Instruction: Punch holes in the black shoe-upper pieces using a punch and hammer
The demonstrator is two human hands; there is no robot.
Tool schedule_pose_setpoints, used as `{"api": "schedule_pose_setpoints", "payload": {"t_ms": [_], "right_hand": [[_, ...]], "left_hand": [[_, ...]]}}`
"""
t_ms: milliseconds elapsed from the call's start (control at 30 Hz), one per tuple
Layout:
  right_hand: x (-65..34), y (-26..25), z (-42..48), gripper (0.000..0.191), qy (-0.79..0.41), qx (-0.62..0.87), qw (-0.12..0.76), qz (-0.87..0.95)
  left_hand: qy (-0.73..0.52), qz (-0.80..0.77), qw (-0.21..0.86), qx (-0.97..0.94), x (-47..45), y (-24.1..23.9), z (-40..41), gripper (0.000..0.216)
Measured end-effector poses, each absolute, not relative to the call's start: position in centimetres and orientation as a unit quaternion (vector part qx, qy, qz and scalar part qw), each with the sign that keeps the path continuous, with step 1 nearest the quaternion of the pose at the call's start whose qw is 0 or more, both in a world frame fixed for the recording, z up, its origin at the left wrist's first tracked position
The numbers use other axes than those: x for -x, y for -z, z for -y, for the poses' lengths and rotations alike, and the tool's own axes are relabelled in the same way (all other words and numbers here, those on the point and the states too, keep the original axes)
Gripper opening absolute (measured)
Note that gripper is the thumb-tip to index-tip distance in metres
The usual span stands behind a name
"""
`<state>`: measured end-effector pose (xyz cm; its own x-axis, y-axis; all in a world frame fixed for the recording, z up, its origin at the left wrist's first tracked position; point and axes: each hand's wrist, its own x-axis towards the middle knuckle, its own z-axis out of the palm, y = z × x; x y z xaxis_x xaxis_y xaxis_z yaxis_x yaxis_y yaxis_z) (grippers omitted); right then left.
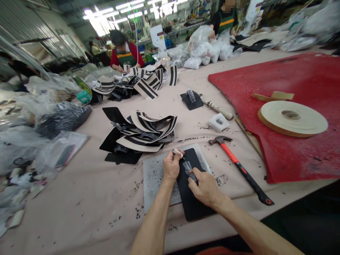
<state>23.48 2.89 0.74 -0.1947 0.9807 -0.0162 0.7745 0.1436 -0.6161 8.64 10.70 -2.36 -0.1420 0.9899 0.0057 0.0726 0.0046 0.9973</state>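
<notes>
The pink table (87, 205) lies bare to the near left, its near edge just below the hands, a red mat (292, 81) filling the right. A flat, matte black piece (192, 205) lies near centre on a grey pad (154, 177), hammer (240, 168) just right. The left hand (171, 166) pinches a small white bit (177, 152) at its far edge; the right hand (204, 186) grips a clear tool (189, 167) on it.

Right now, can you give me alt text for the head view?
Two bare hands work on a black flat piece lying on a grey pad: the left hand pinches a small white object, the right hand holds a small clear part. An orange-handled hammer lies to the right.
</notes>
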Motion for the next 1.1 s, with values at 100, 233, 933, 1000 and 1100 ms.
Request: {"api": "schedule_pose_setpoints", "payload": {"t_ms": [100, 233, 933, 1000, 1100], "right_hand": [[-23.6, -0.5, -2.9, 0.023, -0.258, 0.6, 0.205, 0.729], [-23.5, -0.1, -2.9, 0.022, -0.261, 0.601, 0.202, 0.728], [-38.1, -1.9, -5.8, 0.02, -0.423, 0.71, 0.213, 0.521], [-36.7, -4.2, -5.7, 0.024, -0.44, 0.694, 0.25, 0.512], [-34.5, -7.7, -5.4, 0.035, -0.343, 0.667, 0.308, 0.586]], "left_hand": [[-0.502, -0.562, 0.43, -0.498, -8.8, 1.8, -10.6, 0.034], [-0.491, -0.566, 0.396, -0.531, -9.0, 1.4, -10.5, 0.026], [-0.456, -0.524, 0.31, -0.65, -9.4, 1.7, -10.1, 0.015], [-0.451, -0.519, 0.303, -0.66, -9.4, 1.7, -10.0, 0.016], [-0.443, -0.512, 0.29, -0.677, -9.4, 1.9, -9.8, 0.017]]}}
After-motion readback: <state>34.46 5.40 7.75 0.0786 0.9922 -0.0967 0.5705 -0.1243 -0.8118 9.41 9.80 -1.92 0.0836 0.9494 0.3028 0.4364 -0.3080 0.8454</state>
